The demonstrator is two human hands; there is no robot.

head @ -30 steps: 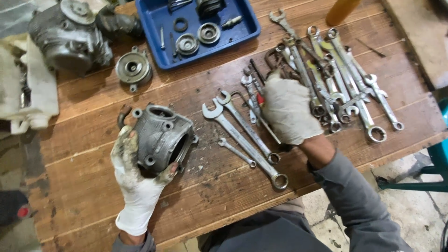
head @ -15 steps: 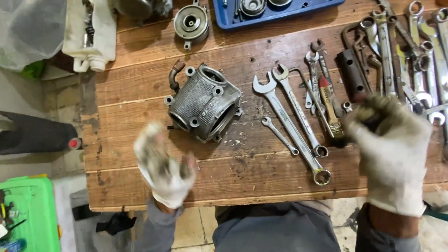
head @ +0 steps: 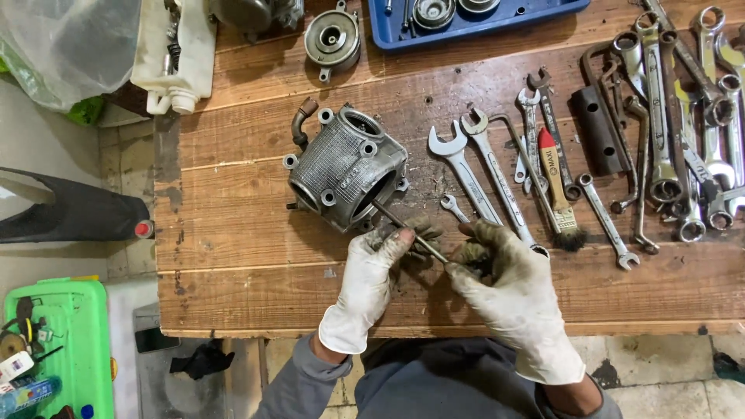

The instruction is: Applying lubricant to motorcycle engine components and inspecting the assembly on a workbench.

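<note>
Change: both gloved hands have come together over the bench front | left hand (head: 371, 283) and right hand (head: 508, 291) pinch a thin rod (head: 410, 230), tip against the cylinder block (head: 345, 168) | block lies released on bench (head: 233, 287), wrenches (head: 485, 167) just right.

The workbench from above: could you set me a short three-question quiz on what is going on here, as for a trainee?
1. True or false: the right hand holds a thin metal rod that points at the engine cylinder.
2. The paintbrush among the spanners has a handle tip of which colour: A red, B green, C black?
3. What does the left hand wear?

Key: 1 true. 2 A. 3 A dirty white glove.
</note>
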